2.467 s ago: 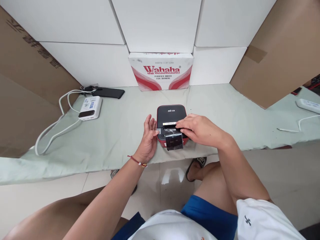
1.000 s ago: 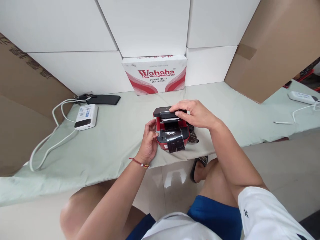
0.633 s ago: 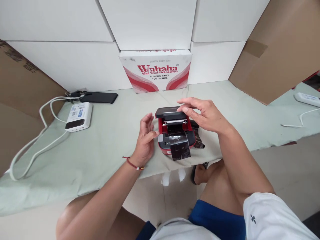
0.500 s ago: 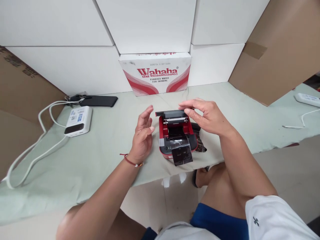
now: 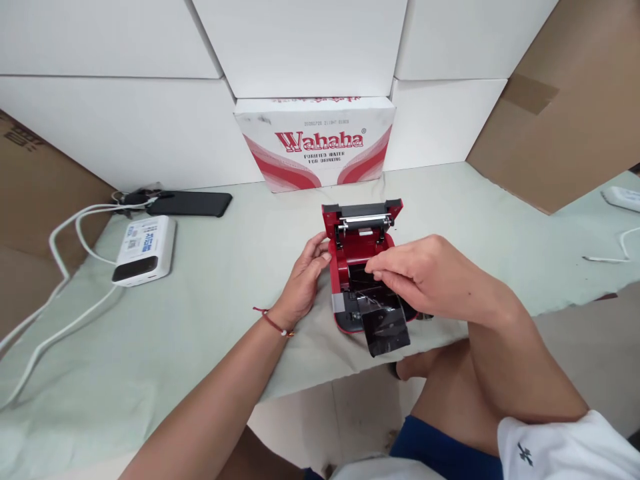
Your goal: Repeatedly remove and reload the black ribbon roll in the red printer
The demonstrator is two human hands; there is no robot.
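The loosely spread left hand (image 5: pixel 306 277) touches the red printer (image 5: pixel 343 275), presumably steadying it, while the right hand (image 5: pixel 425 277) is bunched over the black film (image 5: pixel 385 328), pinch uncertain.

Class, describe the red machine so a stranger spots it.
On the cloth, before the Wahaha box, sits the machine. The left hand touches its side; the right hand is over it. Its red colour and raised lid set it apart from the phone and power bank.

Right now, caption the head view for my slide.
Left hand against an open red printer, right hand at its black strip.
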